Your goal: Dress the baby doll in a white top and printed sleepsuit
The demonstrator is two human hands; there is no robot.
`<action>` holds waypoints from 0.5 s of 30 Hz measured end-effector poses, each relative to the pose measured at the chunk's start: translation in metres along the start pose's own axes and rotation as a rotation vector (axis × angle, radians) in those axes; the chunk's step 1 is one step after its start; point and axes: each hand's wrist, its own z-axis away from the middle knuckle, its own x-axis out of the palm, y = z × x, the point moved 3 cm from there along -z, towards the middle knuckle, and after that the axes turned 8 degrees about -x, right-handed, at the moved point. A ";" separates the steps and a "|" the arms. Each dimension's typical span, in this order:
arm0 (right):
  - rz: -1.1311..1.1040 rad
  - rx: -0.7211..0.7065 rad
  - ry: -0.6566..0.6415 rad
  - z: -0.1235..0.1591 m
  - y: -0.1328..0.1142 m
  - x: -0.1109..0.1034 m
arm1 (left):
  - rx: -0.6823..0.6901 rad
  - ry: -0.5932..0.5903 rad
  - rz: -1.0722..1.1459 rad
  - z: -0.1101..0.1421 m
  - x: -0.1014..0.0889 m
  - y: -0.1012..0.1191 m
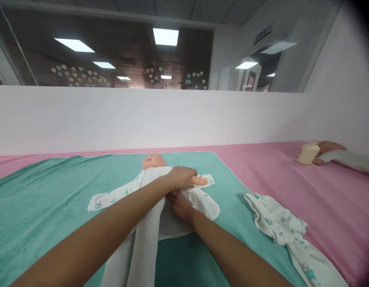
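Observation:
A baby doll (153, 161) lies on its back on a teal mat (52, 199), dressed in a white printed garment (121, 191) with its sleeves spread out. My left hand (181, 176) reaches across the doll and closes around its arm near the small hand (200, 180). My right hand (178, 204) rests just below, fingers pinched on the white cloth (202, 201) at the doll's side. A long white cloth (139, 247) trails from the doll toward me.
A second white printed garment (280, 225) lies crumpled at the mat's right edge on the pink sheet (322, 199). At the far right another person's hand (328, 149) holds a cream bottle (308, 153). A white partition wall (142, 119) runs behind.

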 end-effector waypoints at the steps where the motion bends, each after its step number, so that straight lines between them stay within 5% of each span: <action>1: 0.125 -0.044 -0.021 -0.002 0.000 -0.005 | -0.005 -0.026 -0.090 -0.004 0.001 -0.001; 3: 0.323 -0.042 0.025 -0.008 0.004 -0.023 | -0.032 -0.013 -0.214 -0.010 -0.003 -0.007; 6: 0.578 0.140 0.215 -0.014 0.015 -0.062 | -0.091 0.038 -0.263 -0.012 -0.019 -0.016; 9: 0.738 0.297 0.272 -0.014 0.025 -0.094 | -0.084 0.048 -0.278 -0.010 -0.026 -0.019; 15: 0.507 0.369 0.172 -0.011 0.035 -0.109 | 0.084 0.097 -0.481 -0.003 -0.006 -0.015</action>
